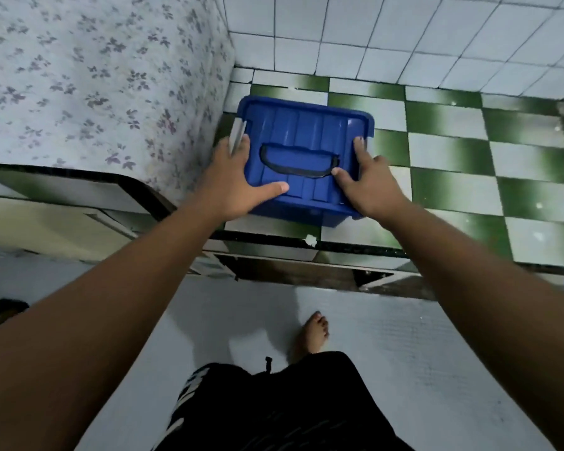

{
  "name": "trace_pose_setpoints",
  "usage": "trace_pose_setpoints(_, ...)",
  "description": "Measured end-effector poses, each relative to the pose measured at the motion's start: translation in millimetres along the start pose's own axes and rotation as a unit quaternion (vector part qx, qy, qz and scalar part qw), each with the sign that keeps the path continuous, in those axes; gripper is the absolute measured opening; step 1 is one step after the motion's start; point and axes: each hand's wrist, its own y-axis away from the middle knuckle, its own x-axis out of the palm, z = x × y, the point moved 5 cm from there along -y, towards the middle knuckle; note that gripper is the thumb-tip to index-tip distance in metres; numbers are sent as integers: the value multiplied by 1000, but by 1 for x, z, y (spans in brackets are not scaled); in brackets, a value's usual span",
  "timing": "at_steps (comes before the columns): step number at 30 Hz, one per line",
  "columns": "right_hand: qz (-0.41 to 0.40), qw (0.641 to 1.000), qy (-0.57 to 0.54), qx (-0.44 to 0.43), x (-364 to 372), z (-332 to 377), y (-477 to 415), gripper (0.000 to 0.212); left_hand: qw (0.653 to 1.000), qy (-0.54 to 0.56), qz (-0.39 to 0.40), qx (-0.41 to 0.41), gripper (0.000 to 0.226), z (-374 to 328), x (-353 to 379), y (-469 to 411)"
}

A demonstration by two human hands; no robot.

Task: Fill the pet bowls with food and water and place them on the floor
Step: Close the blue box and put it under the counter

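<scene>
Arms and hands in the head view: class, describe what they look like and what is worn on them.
The left forearm and right forearm are bare, with no sleeves showing. The left hand and right hand wear no gloves, rings, watch or bracelet that can be seen.
</scene>
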Motion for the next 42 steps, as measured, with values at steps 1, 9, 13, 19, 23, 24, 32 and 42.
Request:
trace_pose_setpoints(1,-9,1000,-1,9,3,-4,15,78,1000,-1,4,9,130,2,2,8)
trace_pose_setpoints(9,-33,997,-44,51,52,-3,150,92,998,-15,46,45,143,37,4,119)
trace_pose_setpoints(13,10,995,-69,64,70,-7,221,121,995,-4,82,58,152,56,14,184)
trace_pose_setpoints(19,120,987,-69,82,119,-48,287,151,991,9,126,50,147,107,71,249)
trace_pose_setpoints(23,163,980,-47,102,184,-112,282,153,988,26,148,29,145,151,146,256)
trace_pose_setpoints(24,167,980,-47,97,205,-131,271,153,989,32,145,19,145,162,169,250)
trace_pose_setpoints(32,179,980,-77,40,371,-278,90,156,995,70,67,22,143,273,362,113)
trace_pose_setpoints(42,145,976,-165,-10,489,-349,-153,165,1000,-6,-13,8,134,370,476,-114)
